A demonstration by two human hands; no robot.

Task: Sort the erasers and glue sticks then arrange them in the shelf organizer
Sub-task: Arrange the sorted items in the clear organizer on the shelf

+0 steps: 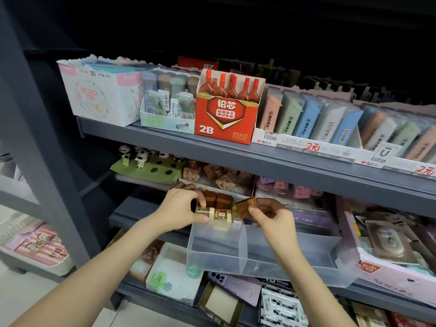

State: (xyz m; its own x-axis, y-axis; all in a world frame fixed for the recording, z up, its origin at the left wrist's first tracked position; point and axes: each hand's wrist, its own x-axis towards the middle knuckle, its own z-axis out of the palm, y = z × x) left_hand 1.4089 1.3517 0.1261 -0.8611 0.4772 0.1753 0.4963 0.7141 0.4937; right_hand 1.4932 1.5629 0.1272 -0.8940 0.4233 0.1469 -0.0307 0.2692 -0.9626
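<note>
Glue stick [218, 214], cream-bodied, lies sideways, pinched by thumb and fingers of the left hand [180, 210], over the back rim of the clear bin [213, 252]. The right hand [276, 220] grips a brown-capped stick [245, 207] just beside it; open bin room lies below both.

Shelf organizer [218, 252]: translucent plastic, frosted, smooth.
Glue stick [218, 214]: cream plastic body, glossy label.
Brown cap [245, 207]: translucent plastic, glossy.
Shelf [165, 135]: grey painted metal, matt.
2B box [224, 126]: red cardboard, glossy print.
</note>
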